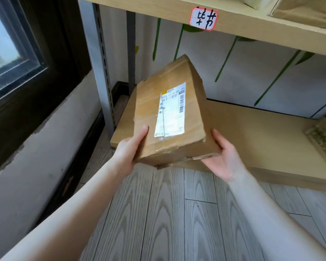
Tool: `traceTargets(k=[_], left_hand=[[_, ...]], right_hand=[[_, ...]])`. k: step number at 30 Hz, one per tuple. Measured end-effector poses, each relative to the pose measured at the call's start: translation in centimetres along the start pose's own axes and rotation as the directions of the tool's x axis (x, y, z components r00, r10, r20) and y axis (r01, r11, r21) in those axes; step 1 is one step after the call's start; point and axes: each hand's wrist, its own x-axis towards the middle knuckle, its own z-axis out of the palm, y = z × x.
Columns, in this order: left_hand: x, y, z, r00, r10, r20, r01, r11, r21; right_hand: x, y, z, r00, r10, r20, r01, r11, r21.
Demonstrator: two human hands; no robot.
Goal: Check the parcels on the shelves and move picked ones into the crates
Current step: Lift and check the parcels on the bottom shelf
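Check step: cardboard parcel (pixel 169 113) held in the air over the front edge of the low shelf (pixel 262 132), tilted, shipping label (pixel 170 110) facing up. Left hand (pixel 129 147) grips its near left corner, right hand (pixel 222 153) cups the right underside. No crate in view; next probably read the label, then carry it off to one.

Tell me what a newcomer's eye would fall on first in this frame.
A battered cardboard parcel with a white shipping label fills the centre. It is tilted and held above the lower shelf, with the left grip at its near left edge and the right grip under its near right corner. Next comes the red-bordered handwritten tag, stuck on the front edge of the upper shelf.
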Motion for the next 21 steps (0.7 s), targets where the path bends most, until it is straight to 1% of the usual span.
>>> traceTargets(k=[1,2,3,4,5,6,7,8,9,10,12,14,16,20,21], left_hand=[[-0.1,0.1,-0.3,0.999,0.027,0.022,-0.027,0.999,-0.017],[-0.2,0.2,-0.5,0.997,0.07,0.039,-0.069,0.997,-0.016],[-0.3,0.2,-0.8,0.991,0.124,0.048,-0.124,0.992,-0.006],[-0.5,0.2,-1.0,0.984,0.173,0.046,-0.173,0.985,0.005],[-0.7,0.2,-1.2,0.976,0.213,0.038,-0.214,0.977,0.022],[-0.9,0.2,-1.4,0.97,0.243,0.032,-0.244,0.969,0.038],[-1.1,0.2,-1.4,0.964,0.265,0.027,-0.266,0.963,0.048],[-1.2,0.3,-1.5,0.959,0.281,0.025,-0.282,0.958,0.053],[-1.3,0.3,-1.5,0.955,0.295,0.025,-0.296,0.954,0.054],[-1.4,0.4,-1.5,0.951,0.309,0.026,-0.31,0.949,0.056],[-1.4,0.8,-1.6,0.943,0.332,0.018,-0.332,0.941,0.055],[-1.3,1.0,-1.8,0.94,0.342,-0.008,-0.341,0.939,0.043],[-1.2,1.1,-1.9,0.937,0.347,-0.051,-0.344,0.938,0.051],[-0.5,1.4,-2.4,0.906,0.35,-0.24,-0.347,0.936,0.057],[-0.3,1.7,-2.5,0.896,0.358,-0.264,-0.358,0.932,0.048]], right_hand=[[0.0,0.4,-0.5,1.0,0.002,-0.022,-0.001,0.999,0.043],[0.0,0.7,-0.8,0.996,-0.027,-0.08,0.028,1.0,0.011],[-0.1,1.0,-0.8,0.987,-0.086,-0.138,0.069,0.99,-0.124],[-0.2,1.3,-0.7,0.97,-0.166,-0.179,0.102,0.941,-0.322],[-0.2,1.7,-0.3,0.951,-0.242,-0.191,0.121,0.863,-0.491],[0.0,2.0,0.0,0.934,-0.294,-0.203,0.123,0.798,-0.59],[0.2,2.2,0.3,0.921,-0.317,-0.227,0.118,0.783,-0.611],[0.3,2.4,0.6,0.916,-0.306,-0.261,0.104,0.808,-0.58],[0.3,2.6,1.0,0.923,-0.254,-0.288,0.079,0.86,-0.505],[0.3,2.8,1.4,0.94,-0.192,-0.281,0.049,0.893,-0.448],[0.4,3.3,1.6,0.97,-0.117,-0.214,0.012,0.899,-0.438],[0.3,3.8,1.9,0.976,-0.116,-0.182,0.028,0.906,-0.422],[0.5,4.2,1.9,0.975,-0.132,-0.181,0.049,0.913,-0.404],[1.6,4.2,2.7,0.972,-0.119,-0.205,0.039,0.934,-0.356],[2.3,4.1,3.1,0.971,-0.111,-0.214,0.035,0.943,-0.33]])
